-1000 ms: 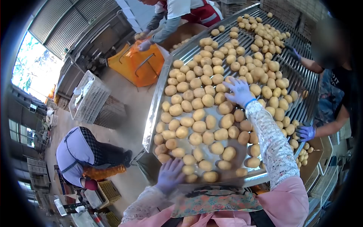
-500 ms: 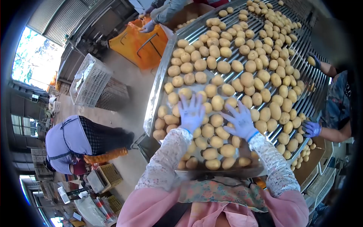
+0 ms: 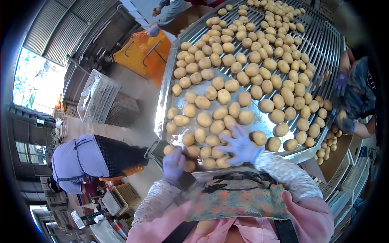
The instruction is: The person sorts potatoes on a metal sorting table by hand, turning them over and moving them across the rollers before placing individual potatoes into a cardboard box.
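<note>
Many potatoes [image 3: 203, 119] lie on the metal sorting table [image 3: 214, 77] in front of me. At its near left corner my left hand [image 3: 173, 164], in a thin purple glove, has curled fingers beside a potato [image 3: 169, 149]. Whatever those fingers hold, if anything, is hidden. My right hand [image 3: 242, 148], gloved alike, is spread with fingers apart over the near potatoes. Its fingertips touch or cover some of them. Another potato [image 3: 259, 137] lies just to its right.
Metal rollers [image 3: 324, 52] carry more potatoes beyond. A co-worker's gloved hand [image 3: 341, 81] is at the right edge. A person [image 3: 81, 158] bends over at left near a white crate [image 3: 99, 97]. Behind the table hangs an orange bag [image 3: 156, 56]; another person stands there.
Both my hands have moved back toward the near edge, the left to the corner and curled. Several near potatoes are gone or shifted, baring more metal. The co-worker's hands at right have moved.
</note>
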### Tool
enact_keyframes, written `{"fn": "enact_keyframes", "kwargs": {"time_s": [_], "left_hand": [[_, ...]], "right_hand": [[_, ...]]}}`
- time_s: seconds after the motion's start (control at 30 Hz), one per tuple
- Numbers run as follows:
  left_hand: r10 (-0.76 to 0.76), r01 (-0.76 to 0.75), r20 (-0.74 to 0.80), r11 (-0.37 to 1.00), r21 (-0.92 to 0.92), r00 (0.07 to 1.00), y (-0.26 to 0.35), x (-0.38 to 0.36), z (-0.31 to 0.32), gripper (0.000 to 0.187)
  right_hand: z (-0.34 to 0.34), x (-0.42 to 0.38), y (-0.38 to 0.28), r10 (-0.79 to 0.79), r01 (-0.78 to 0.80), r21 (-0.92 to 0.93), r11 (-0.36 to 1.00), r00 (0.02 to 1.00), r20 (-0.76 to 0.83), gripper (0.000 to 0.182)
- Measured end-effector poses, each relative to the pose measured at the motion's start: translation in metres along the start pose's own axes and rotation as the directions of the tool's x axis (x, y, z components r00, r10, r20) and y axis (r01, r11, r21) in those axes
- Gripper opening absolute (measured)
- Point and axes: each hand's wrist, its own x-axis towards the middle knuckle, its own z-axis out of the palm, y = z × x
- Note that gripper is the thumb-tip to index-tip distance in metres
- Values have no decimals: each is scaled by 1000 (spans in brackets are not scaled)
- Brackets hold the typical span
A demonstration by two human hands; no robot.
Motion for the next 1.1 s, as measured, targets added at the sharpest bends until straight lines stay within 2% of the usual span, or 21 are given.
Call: {"fn": "enact_keyframes", "kwargs": {"time_s": [0.07,0.1,0.17,0.2,0.27,0.3,0.37,0.4,0.43,0.47,0.5,0.53,0.57,0.63,0.73,0.77,0.83,0.87,0.97,1.03,1.1], "left_hand": [[109,-65,-263,983,170,959,-25,25,-2,47],[116,-72,-266,982,173,957,-21,43,-4,47],[238,-34,-457,911,410,857,-5,75,3,46],[241,-39,-453,911,411,858,2,79,21,46],[308,-113,-104,612,782,946,17,93,58,56],[308,-115,-104,618,778,946,19,92,63,56],[426,-268,-224,818,509,877,30,93,63,66],[685,-424,-134,580,696,716,15,101,47,74],[687,-434,-131,583,687,715,7,111,41,74],[590,-389,-138,672,630,796,1,123,37,72],[480,-328,-136,753,570,867,1,135,35,71],[407,-260,-180,807,531,896,31,146,31,68],[404,-260,-179,809,527,897,43,170,42,68],[295,-72,-323,828,557,899,61,211,71,67],[257,-66,-305,852,519,917,102,228,105,68],[263,-70,-307,852,519,915,112,226,115,68],[451,-339,-251,858,386,857,117,201,128,68],[459,-347,-247,854,388,853,119,183,124,68],[512,-482,-14,817,318,859,97,114,98,69],[502,-519,146,779,352,852,70,75,74,70],[461,-517,234,757,400,856,52,48,47,70]], "right_hand": [[22,36,-19,-5,5,-17,1000,1000,3,68],[26,55,-27,-20,19,6,1000,996,82,66],[39,66,-35,-33,29,32,999,986,162,65],[51,64,-41,-94,86,56,995,983,155,63],[64,51,-40,-177,140,175,975,960,218,53],[61,35,-28,-175,137,173,975,959,224,53],[29,5,-5,-240,264,332,905,964,-113,41],[-4,-8,8,-192,214,353,911,977,-97,33],[-40,-18,23,-145,164,376,912,986,-79,26],[-65,-27,38,172,-189,481,856,982,80,20],[-85,-35,56,323,-316,81,945,940,-107,20],[-108,-49,90,381,-385,53,921,869,-315,27],[-130,-61,105,570,-644,-190,741,753,-329,38],[-114,-88,151,630,-776,-471,419,622,-466,47],[-97,-58,149,756,-812,-443,380,549,-357,54],[-97,-47,135,708,-787,-342,513,613,-350,56],[-90,-41,118,635,-718,-306,625,696,-335,55],[-90,-42,107,614,-689,-343,638,724,-314,55],[-86,-61,75,504,-547,-434,716,835,-221,56],[-81,-62,39,469,-460,-148,876,882,35,59],[-53,-51,6,440,-442,-90,892,897,-40,59]]}}
